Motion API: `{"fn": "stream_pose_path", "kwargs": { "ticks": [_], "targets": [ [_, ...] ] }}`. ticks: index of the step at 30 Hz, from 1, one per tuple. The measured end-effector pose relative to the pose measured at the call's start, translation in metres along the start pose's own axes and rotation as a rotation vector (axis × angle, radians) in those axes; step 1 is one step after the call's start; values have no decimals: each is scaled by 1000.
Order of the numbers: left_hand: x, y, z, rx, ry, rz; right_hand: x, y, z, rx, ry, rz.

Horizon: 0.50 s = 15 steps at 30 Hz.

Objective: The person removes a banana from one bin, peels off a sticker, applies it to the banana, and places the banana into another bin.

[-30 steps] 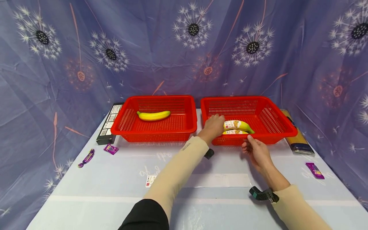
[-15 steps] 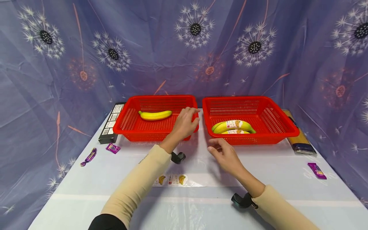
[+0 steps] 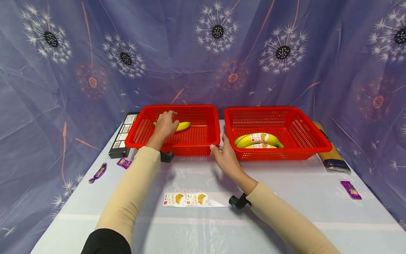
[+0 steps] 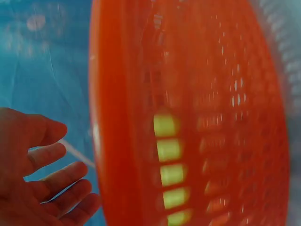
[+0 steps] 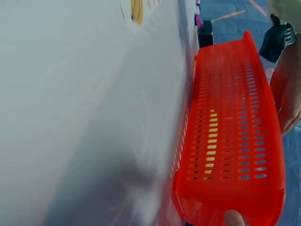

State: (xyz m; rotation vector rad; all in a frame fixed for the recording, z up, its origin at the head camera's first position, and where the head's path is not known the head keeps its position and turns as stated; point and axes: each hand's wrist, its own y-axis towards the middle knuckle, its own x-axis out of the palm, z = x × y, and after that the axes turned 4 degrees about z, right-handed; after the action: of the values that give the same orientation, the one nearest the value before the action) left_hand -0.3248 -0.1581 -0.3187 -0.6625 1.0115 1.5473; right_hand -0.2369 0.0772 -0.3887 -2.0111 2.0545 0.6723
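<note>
Head view: left basket (image 3: 196, 141) is the landmark, a red mesh tray on the table (image 3: 203, 218). A single banana (image 3: 182, 126) lies inside it toward the back wall, long axis running left-right, parallel to that wall; its free tip points right toward the right basket (image 3: 304, 141). The left hand (image 3: 165, 124) is down over the banana's left half, fingers curled on it; whether they fully close round it cannot be told. The right hand (image 3: 224, 157) is at the left basket's front right corner, fingers relaxed, thumb touching the rim, well right of the banana. The right basket, just right of the landmark, holds labelled bananas (image 3: 258, 140). A banana label strip (image 3: 185, 199) lies in front of the left basket; a black box (image 3: 122, 135) lies against its left side.

Left wrist view: blurred. The left basket's wall (image 4: 188, 117) fills the frame, yellow showing through the mesh. The left hand's fingers (image 4: 56, 181) are spread and loose this side of the wall.

Right wrist view: the left basket's front wall (image 5: 230, 141) seen end-on, yellow behind the mesh; a fingertip (image 5: 233, 218) at its near rim.
</note>
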Motion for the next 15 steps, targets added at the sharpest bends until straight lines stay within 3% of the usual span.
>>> {"fn": "stream_pose_path", "kwargs": {
  "ticks": [5,11,15],
  "targets": [
    [-9,12,-13,-57,13,-27,9,15,1,-36,-82,74],
    [-14,22,-12,-66,55,-53,14,23,5,-46,-140,96],
    [-17,28,-13,-69,126,-106,14,21,7,-67,-141,96]
  ]
}}
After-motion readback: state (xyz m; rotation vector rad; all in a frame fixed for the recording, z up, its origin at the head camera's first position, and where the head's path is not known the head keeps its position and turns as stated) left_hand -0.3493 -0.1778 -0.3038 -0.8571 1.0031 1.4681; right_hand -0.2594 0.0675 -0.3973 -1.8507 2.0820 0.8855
